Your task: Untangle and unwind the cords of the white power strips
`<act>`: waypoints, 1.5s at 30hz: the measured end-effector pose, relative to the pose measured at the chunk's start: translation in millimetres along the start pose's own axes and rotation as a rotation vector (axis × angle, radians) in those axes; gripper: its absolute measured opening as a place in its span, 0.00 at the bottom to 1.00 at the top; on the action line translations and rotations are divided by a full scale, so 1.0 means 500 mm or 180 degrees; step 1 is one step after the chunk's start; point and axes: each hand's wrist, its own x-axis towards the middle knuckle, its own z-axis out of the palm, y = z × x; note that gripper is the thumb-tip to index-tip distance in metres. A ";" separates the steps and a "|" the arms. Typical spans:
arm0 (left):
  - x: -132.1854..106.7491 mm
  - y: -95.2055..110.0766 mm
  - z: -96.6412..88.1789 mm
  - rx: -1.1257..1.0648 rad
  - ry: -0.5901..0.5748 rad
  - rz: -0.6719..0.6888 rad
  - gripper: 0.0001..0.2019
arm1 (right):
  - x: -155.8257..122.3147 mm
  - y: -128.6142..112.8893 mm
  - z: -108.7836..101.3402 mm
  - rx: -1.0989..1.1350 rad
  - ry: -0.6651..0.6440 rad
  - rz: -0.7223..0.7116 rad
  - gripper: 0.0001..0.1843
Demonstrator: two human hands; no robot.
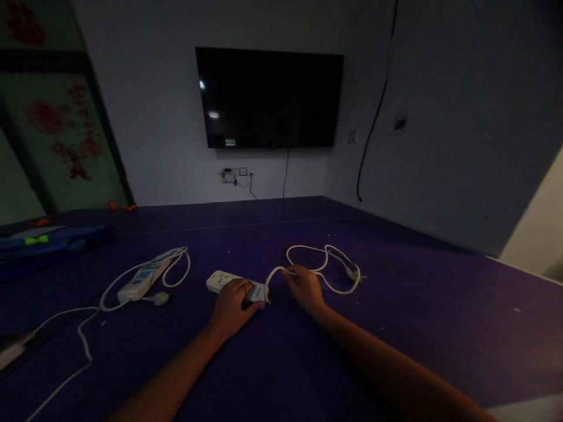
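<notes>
A white power strip [219,280] lies on the purple surface in the middle of the head view. My left hand [235,302] is closed around it, thumb at the near edge and fingers across the top. From the strip's right end a white power cord [273,271] arches up and over to my right hand [305,287], which pinches it between thumb and fingers. Beyond that hand the cord lies in loose loops, and its plug [352,274] rests at the right of the loops.
Another white power strip [143,280] with a coiled cord and a plug [160,298] lies to the left. Blue folded cloth [57,240] sits at the far left. A white object [11,354] is at the lower left edge. A television [270,99] hangs on the back wall.
</notes>
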 end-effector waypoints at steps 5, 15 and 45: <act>0.001 0.009 0.001 0.0116 0.0058 -0.0029 0.17 | 0.000 -0.006 -0.001 0.0049 -0.0024 0.0058 0.17; -0.001 0.014 0.009 0.0124 0.0151 -0.0077 0.19 | -0.002 -0.004 0.001 0.0038 -0.0074 0.0080 0.17; 0.001 -0.003 -0.023 -0.0279 -0.0168 0.0593 0.14 | -0.002 -0.010 -0.008 0.0053 -0.0251 -0.0014 0.17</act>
